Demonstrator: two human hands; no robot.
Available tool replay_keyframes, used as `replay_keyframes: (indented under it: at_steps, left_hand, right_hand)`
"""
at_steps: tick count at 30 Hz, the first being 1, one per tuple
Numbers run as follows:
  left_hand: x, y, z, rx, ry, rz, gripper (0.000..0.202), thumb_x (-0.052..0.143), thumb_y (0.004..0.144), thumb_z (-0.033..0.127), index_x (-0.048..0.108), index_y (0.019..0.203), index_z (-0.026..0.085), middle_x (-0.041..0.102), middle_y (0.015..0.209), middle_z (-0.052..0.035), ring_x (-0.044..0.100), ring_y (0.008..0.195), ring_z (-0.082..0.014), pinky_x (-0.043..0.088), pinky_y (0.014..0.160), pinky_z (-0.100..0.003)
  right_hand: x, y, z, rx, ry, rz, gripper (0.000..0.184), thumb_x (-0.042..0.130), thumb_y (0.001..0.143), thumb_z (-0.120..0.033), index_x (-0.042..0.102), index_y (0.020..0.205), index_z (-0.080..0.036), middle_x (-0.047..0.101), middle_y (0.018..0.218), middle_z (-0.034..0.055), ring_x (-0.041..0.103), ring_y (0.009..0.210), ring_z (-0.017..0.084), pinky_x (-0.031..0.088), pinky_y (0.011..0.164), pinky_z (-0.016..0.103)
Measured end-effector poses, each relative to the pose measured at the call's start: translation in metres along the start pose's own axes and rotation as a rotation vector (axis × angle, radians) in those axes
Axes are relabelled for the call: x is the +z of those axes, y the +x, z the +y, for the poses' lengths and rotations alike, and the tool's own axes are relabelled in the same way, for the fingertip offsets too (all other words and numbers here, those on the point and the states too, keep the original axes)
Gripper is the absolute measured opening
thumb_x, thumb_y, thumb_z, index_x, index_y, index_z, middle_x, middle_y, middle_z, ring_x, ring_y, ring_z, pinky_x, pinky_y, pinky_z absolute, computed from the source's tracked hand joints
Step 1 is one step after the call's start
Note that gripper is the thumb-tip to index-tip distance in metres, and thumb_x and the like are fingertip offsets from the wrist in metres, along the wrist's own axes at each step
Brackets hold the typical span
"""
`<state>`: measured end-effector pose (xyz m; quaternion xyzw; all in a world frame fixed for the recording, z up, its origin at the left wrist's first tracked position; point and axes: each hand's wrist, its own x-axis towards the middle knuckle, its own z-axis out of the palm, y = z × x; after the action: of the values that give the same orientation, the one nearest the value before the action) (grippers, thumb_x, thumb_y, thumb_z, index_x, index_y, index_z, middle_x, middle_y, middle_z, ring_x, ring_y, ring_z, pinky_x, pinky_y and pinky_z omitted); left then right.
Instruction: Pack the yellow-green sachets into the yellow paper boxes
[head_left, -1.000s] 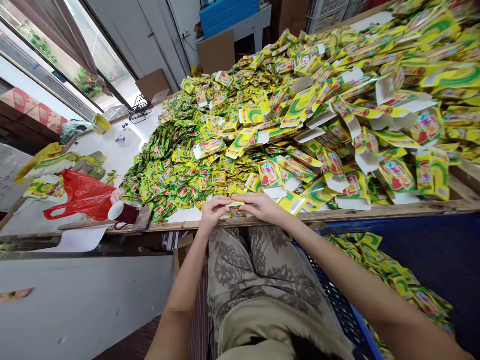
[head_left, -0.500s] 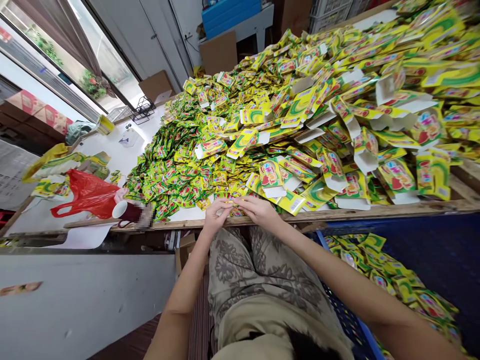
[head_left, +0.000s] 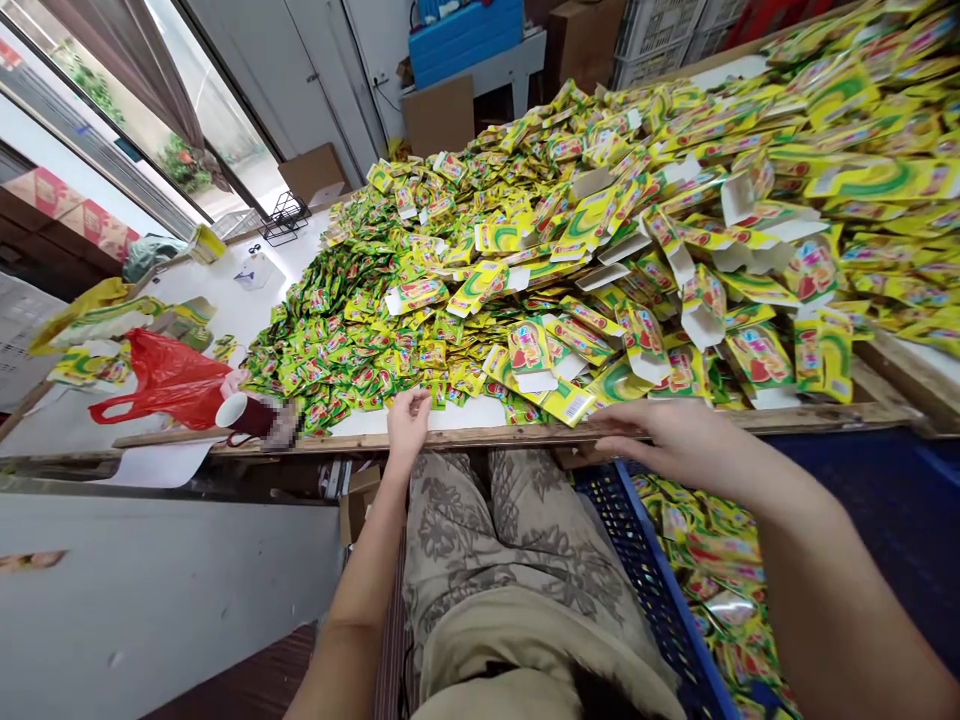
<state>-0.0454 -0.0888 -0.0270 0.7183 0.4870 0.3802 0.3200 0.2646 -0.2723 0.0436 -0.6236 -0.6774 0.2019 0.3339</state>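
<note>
My left hand [head_left: 409, 418] rests at the wooden table edge [head_left: 480, 437] with its fingers stretched out, the tips touching small green and yellow packets [head_left: 352, 350]. My right hand [head_left: 675, 440] hovers palm down over the rim of a blue crate [head_left: 660, 570] to the right of my lap. Its fingers are pressed together, and whatever is under them is hidden. Flat yellow cartons [head_left: 637, 340] lie heaped just beyond the right hand.
The table carries a huge pile of packets and cartons [head_left: 675, 180]. A red plastic bag [head_left: 161, 380] and a dark red cup [head_left: 244, 415] sit at the left. The blue crate holds several more packets [head_left: 712, 560]. Cardboard boxes [head_left: 315, 170] stand by the doors behind.
Both hands were together at the table edge on a small yellow packet. The right hand has swung right to the blue crate, and the left hand stays at the edge.
</note>
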Motion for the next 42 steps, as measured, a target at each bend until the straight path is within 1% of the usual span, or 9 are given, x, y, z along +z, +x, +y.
replay_keyframes:
  at_steps: [6, 9, 11, 15, 19, 22, 26, 36, 42]
  left_hand:
    - [0.010, 0.019, 0.003, 0.058, 0.451, -0.153, 0.045, 0.078, 0.062, 0.028, 0.064, 0.104, 0.021, 0.061, 0.106, -0.0119, 0.053, 0.103, -0.0309, 0.040, 0.092, -0.045]
    - [0.006, 0.023, 0.002, 0.021, 0.447, -0.151, 0.034, 0.074, 0.065, 0.024, 0.066, 0.097, 0.019, 0.064, 0.099, -0.0122, 0.057, 0.096, -0.0302, 0.041, 0.090, -0.044]
    - [-0.001, 0.022, 0.000, -0.019, 0.353, -0.111, 0.019, 0.068, 0.071, 0.024, 0.067, 0.089, 0.019, 0.066, 0.087, -0.0101, 0.060, 0.086, -0.0267, 0.043, 0.086, -0.041]
    - [-0.008, 0.016, -0.004, -0.143, 0.003, -0.002, 0.021, 0.065, 0.074, 0.037, 0.063, 0.078, 0.016, 0.063, 0.072, -0.0036, 0.059, 0.072, -0.0189, 0.048, 0.076, -0.034]
    - [0.002, 0.006, 0.006, -0.270, -0.413, 0.062, 0.032, 0.070, 0.068, 0.041, 0.052, 0.080, 0.018, 0.058, 0.075, 0.0007, 0.058, 0.068, -0.0137, 0.052, 0.068, -0.030]
    - [0.012, -0.002, 0.021, -0.240, -0.492, 0.039, 0.031, 0.070, 0.070, 0.040, 0.050, 0.082, 0.019, 0.057, 0.081, 0.0006, 0.057, 0.071, -0.0124, 0.053, 0.070, -0.028]
    - [0.018, -0.017, 0.036, -0.170, -0.480, -0.042, 0.025, 0.064, 0.077, 0.039, 0.052, 0.084, 0.019, 0.055, 0.077, 0.0009, 0.054, 0.073, -0.0115, 0.051, 0.074, -0.025]
    - [0.011, -0.035, 0.048, -0.322, -0.577, -0.074, 0.034, 0.061, 0.077, 0.049, 0.055, 0.084, 0.017, 0.053, 0.077, 0.0005, 0.049, 0.066, -0.0089, 0.042, 0.055, -0.018]
    - [0.005, -0.033, 0.052, -0.258, -0.472, -0.147, 0.036, 0.056, 0.080, 0.051, 0.052, 0.073, 0.016, 0.049, 0.072, 0.0010, 0.047, 0.065, -0.0104, 0.042, 0.060, -0.022]
  right_hand:
    - [0.101, 0.058, -0.037, -0.127, -0.006, -0.094, 0.027, 0.053, 0.083, -0.017, 0.066, 0.107, -0.018, 0.068, 0.103, 0.0109, 0.063, 0.094, 0.023, 0.049, 0.084, 0.036]
    - [0.138, 0.098, -0.041, -0.117, -0.151, -0.030, 0.047, 0.049, 0.078, -0.003, 0.055, 0.124, -0.014, 0.056, 0.124, 0.0162, 0.052, 0.115, 0.026, 0.044, 0.095, 0.040]
    - [0.149, 0.116, -0.035, -0.107, -0.248, 0.019, 0.043, 0.045, 0.081, -0.001, 0.057, 0.120, -0.014, 0.052, 0.128, 0.0189, 0.045, 0.123, 0.029, 0.041, 0.098, 0.044]
    - [0.152, 0.128, -0.020, -0.105, -0.207, 0.065, 0.032, 0.041, 0.083, -0.003, 0.066, 0.097, -0.017, 0.059, 0.114, 0.0160, 0.050, 0.113, 0.028, 0.042, 0.095, 0.044]
    - [0.146, 0.127, -0.023, -0.019, 0.227, 0.282, 0.026, 0.044, 0.085, -0.012, 0.068, 0.090, -0.020, 0.062, 0.104, 0.0105, 0.055, 0.103, 0.023, 0.044, 0.092, 0.039]
    - [0.148, 0.127, -0.034, 0.092, 0.704, 0.285, 0.016, 0.058, 0.080, -0.030, 0.067, 0.087, -0.020, 0.065, 0.090, 0.0061, 0.059, 0.090, 0.021, 0.046, 0.085, 0.038]
    - [0.157, 0.126, -0.043, 0.225, 1.029, 0.236, 0.032, 0.073, 0.064, -0.041, 0.063, 0.085, -0.019, 0.064, 0.082, 0.0030, 0.057, 0.073, 0.016, 0.048, 0.071, 0.032]
    - [0.156, 0.113, -0.045, 0.208, 1.001, 0.137, 0.039, 0.078, 0.056, -0.039, 0.056, 0.082, -0.020, 0.057, 0.068, -0.0025, 0.054, 0.060, 0.013, 0.047, 0.058, 0.027]
    - [0.138, 0.096, -0.051, -0.061, 0.459, 0.119, 0.018, 0.067, 0.074, -0.026, 0.058, 0.090, -0.020, 0.061, 0.085, 0.0037, 0.058, 0.080, 0.019, 0.049, 0.075, 0.034]
